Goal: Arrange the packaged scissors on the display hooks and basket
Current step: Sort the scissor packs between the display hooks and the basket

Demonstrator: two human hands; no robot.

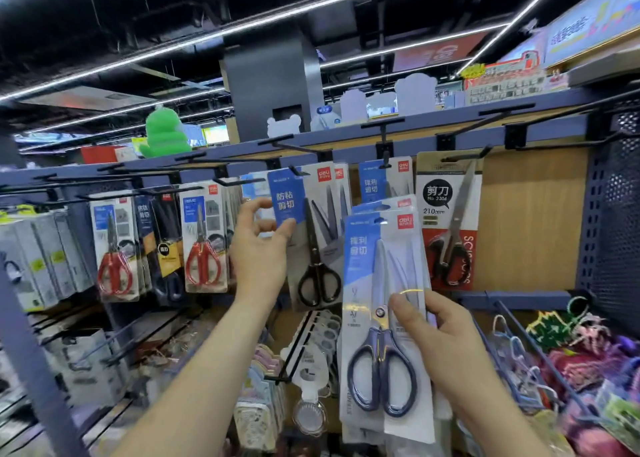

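My right hand (pixel 440 335) grips a stack of packaged blue-handled scissors (pixel 377 318), thumb on the front card, held below the display hooks. My left hand (pixel 258 245) pinches the left edge of a pack of black-handled scissors (pixel 317 238) that hangs on a black hook (pixel 294 170). Behind my stack, more blue-card packs (pixel 384 179) hang on another hook. To the right hangs a red-and-tan pack of steel scissors (pixel 450 221). Red-handled scissor packs (pixel 204 241) hang to the left.
Several bare black hooks (pixel 498 115) jut from the top rail toward me. A wire basket (pixel 512 352) with colourful goods sits at the lower right. Tape dispensers and small cards (pixel 311 370) hang on lower hooks. A perforated metal side panel (pixel 616 214) bounds the right.
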